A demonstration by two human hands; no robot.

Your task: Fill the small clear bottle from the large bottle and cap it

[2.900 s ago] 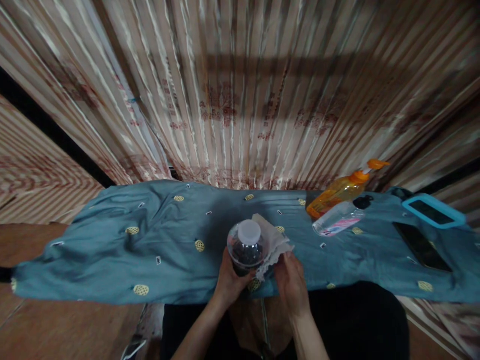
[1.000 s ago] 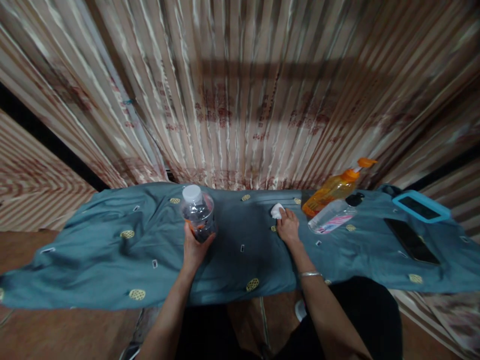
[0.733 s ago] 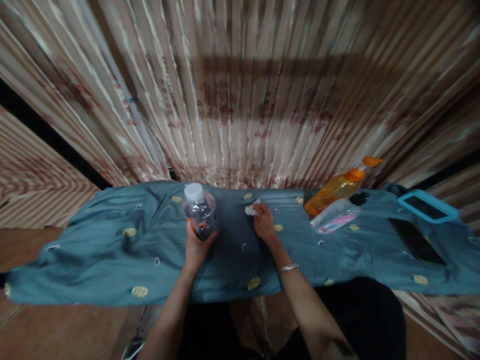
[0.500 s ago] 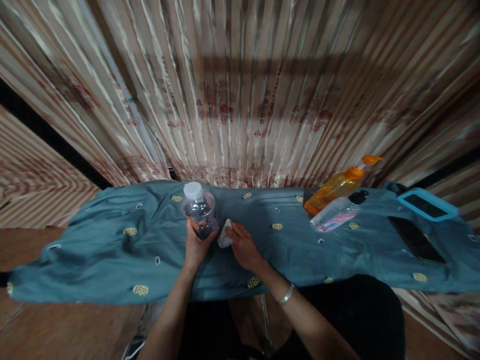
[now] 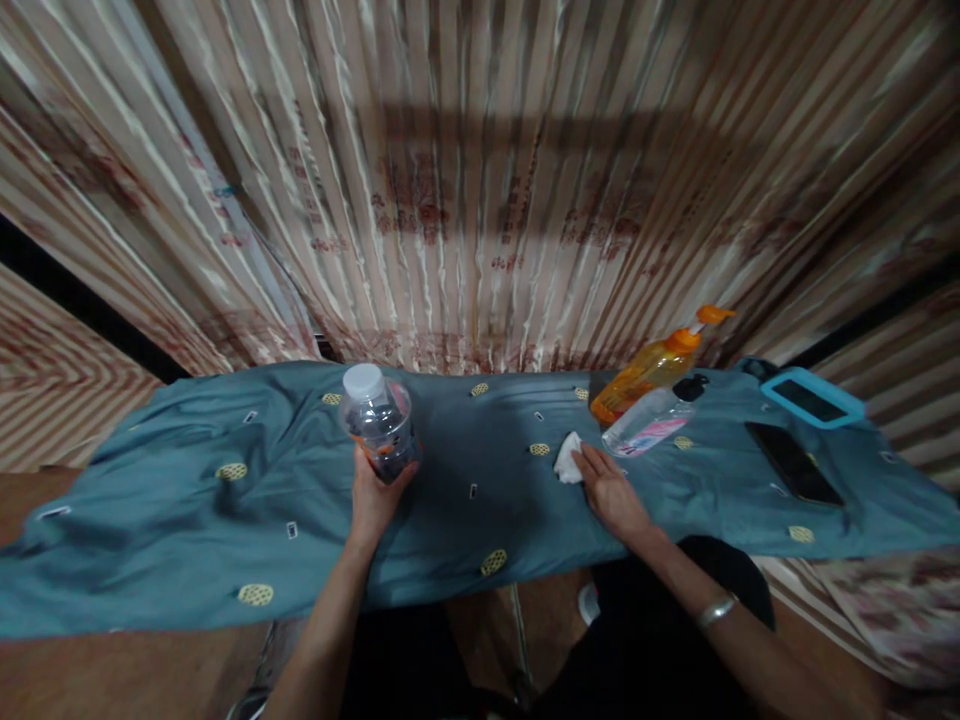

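Observation:
My left hand (image 5: 377, 492) is wrapped round the lower part of a clear plastic bottle (image 5: 386, 420) with a white cap and an orange-marked label. The bottle stands upright on the teal cloth (image 5: 450, 540). Farther right, my right hand (image 5: 611, 492) is closed on a crumpled white tissue (image 5: 568, 460), low over the cloth. Just beyond that hand are a clear bottle (image 5: 645, 422) with a black top and pink label, and an orange pump bottle (image 5: 649, 372) behind it.
A dark phone (image 5: 795, 463) lies at the right, with a blue-framed rectangular object (image 5: 814, 397) behind it. A pleated, patterned curtain (image 5: 480, 200) hangs along the back edge. My knees are under the front edge.
My right hand has moved right with the tissue, away from the capped bottle towards the two other bottles. My left hand keeps its hold. The whole view has shifted slightly.

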